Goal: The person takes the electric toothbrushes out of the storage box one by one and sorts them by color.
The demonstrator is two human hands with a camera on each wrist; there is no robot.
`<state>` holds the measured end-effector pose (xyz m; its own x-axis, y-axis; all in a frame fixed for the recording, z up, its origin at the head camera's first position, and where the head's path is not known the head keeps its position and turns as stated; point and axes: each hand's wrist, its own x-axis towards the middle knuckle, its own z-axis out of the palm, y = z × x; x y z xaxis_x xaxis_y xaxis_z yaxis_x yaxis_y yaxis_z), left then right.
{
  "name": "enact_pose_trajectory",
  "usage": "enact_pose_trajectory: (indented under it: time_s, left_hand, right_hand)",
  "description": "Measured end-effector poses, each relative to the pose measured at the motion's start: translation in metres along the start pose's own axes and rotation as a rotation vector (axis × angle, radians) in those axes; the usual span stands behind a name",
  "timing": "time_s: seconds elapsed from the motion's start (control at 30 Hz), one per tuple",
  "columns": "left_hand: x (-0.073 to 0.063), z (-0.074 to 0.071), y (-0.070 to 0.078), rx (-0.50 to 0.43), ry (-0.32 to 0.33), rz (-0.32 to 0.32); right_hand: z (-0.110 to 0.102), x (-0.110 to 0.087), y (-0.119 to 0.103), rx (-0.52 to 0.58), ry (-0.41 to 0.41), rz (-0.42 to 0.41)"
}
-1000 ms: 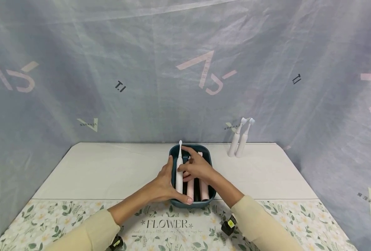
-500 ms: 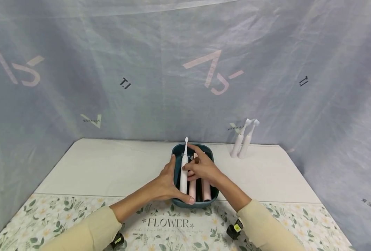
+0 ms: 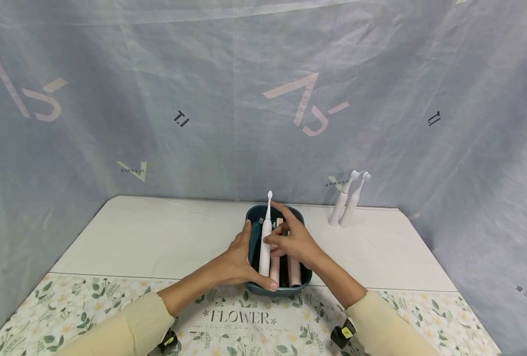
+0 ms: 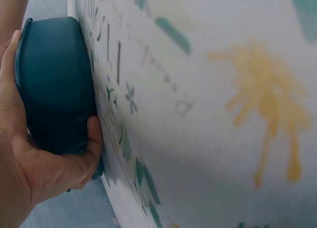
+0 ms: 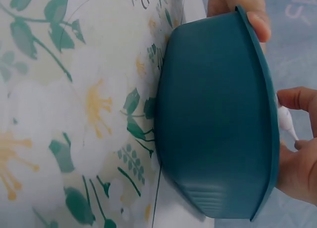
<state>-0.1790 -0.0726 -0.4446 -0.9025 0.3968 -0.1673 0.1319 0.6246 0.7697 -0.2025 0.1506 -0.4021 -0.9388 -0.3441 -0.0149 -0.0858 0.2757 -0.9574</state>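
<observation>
A grey-blue curtain (image 3: 227,59) with pink, yellow and black lettering hangs behind the table (image 3: 174,232) and along both its sides. The table's far part is white; a floral cloth (image 3: 80,306) printed with the word FLOWER covers the near part. In front of you, across the line where white meets flowers, stands a dark teal bin (image 3: 287,291).

Your left hand (image 3: 240,262) grips the bin around its near left corner, thumb over the near rim and fingers along the left wall. From the left wrist, you can see one digit low against the outer wall, close to the table.

Your right hand (image 3: 297,242) is over the bin, pinching a white toothbrush (image 3: 265,254) by its handle, with the index finger stretched out beside the brush neck. That toothbrush slants away from you, its lower end within the bin's outline and its head reaching past the far rim. Just right of it lie a pink handle (image 3: 275,269) and a second pink handle (image 3: 295,273), both inside the bin, with a dark strip between them that you cannot make out.

Well to the right, a pair of white toothbrushes (image 3: 338,208) stands upright side by side near the curtain.
</observation>
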Motion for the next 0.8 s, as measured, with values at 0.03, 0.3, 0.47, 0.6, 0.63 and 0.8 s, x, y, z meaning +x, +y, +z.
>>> enact_pose_trajectory:
  time_s: [0.03, 0.3, 0.47, 0.6, 0.63, 0.8]
  left_hand:
    - [0.000, 0.000, 0.000, -0.003, 0.000, -0.001]
    - [-0.001, 0.000, 0.001, -0.024, -0.001, -0.010]
    - [0.000, 0.001, 0.001, -0.030, -0.001, -0.025]
    - [0.001, 0.002, 0.001, -0.032, 0.004, -0.026]
    - [0.001, 0.002, 0.000, -0.034, 0.005, -0.026]
    - [0.001, 0.002, 0.000, -0.037, 0.005, -0.029]
  right_hand:
    - [-0.001, -0.001, 0.000, -0.009, 0.005, -0.012]
    - [-0.013, -0.008, -0.005, -0.012, 0.038, -0.077]
    - [-0.022, -0.012, -0.007, 0.015, 0.052, -0.112]
    - [-0.027, -0.015, -0.008, 0.046, 0.066, -0.127]
    - [-0.028, -0.016, -0.008, 0.053, 0.070, -0.130]
    - [-0.032, -0.018, -0.006, 0.108, 0.088, -0.131]
